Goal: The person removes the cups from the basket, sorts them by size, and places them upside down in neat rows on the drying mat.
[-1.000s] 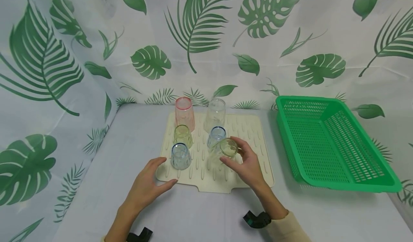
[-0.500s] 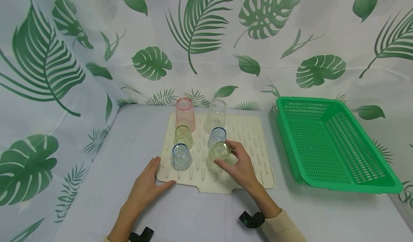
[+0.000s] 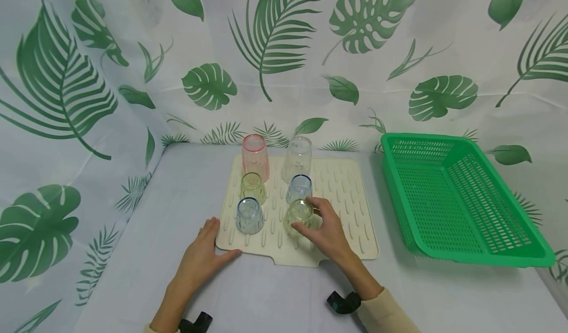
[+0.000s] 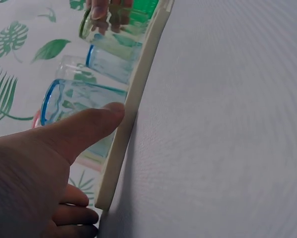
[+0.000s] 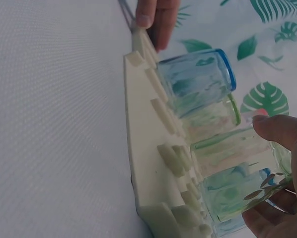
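My right hand (image 3: 329,232) holds a green-tinted glass (image 3: 298,215) between thumb and fingers, at the front right of a cream drying mat (image 3: 350,209). In the right wrist view the glass's lower end meets the mat. My left hand (image 3: 201,254) rests at the mat's front left corner, thumb along the front edge, fingers spread beside the left edge. Close to it stands a blue-rimmed glass (image 3: 249,219). Behind that are a yellow-green glass (image 3: 253,190) and a tall pink glass (image 3: 255,163). Another blue-rimmed glass (image 3: 299,187) and a tall clear glass (image 3: 298,158) stand behind the held one.
To the right of the mat sits a green plastic basket (image 3: 452,200) with perforated sides. A white cloth with green leaf prints (image 3: 279,32) hangs behind and to the left. The table (image 3: 275,298) has a pale cover.
My right hand has moved left and a little toward me, lowering the green-tinted glass to the mat in front of the blue-rimmed one. The left hand has settled against the mat's corner.
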### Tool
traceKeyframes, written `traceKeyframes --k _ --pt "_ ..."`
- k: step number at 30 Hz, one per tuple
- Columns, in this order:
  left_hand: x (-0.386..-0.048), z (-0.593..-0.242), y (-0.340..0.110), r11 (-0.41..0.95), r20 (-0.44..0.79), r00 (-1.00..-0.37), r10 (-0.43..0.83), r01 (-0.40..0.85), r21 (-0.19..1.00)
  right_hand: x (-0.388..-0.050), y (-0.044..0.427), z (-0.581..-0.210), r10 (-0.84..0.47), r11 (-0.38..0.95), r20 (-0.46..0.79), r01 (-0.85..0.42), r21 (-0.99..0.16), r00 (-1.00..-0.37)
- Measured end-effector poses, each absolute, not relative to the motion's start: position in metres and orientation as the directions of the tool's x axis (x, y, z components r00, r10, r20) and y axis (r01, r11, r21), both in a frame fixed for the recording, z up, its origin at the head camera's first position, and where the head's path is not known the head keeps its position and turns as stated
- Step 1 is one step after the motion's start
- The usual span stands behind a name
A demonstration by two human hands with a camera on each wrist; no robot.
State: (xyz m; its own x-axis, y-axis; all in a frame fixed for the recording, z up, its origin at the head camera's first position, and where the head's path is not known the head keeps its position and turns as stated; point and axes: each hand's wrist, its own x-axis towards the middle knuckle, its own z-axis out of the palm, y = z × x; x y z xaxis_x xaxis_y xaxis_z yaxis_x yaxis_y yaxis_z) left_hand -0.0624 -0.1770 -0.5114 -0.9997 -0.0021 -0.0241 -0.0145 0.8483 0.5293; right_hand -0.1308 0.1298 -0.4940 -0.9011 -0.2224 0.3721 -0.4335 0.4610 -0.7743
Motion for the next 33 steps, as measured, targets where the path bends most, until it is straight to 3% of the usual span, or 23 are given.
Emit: traceKeyframes --k 23,33 --pt "-0.0606 -0.5122 -0.1770 0.858 -0.010 -1.000 0.002 -0.003 0.514 -0.1331 0.1312 -0.4980 -0.235 0.494 0.296 -0.376 -0.784 -0.926" --pt "-0.0621 -0.5117 -0.1772 0.855 -0.035 -0.999 0.000 -0.019 0.518 -0.1336 0.1341 -0.4937 -0.237 0.501 0.337 -0.411 -0.761 -0.911"
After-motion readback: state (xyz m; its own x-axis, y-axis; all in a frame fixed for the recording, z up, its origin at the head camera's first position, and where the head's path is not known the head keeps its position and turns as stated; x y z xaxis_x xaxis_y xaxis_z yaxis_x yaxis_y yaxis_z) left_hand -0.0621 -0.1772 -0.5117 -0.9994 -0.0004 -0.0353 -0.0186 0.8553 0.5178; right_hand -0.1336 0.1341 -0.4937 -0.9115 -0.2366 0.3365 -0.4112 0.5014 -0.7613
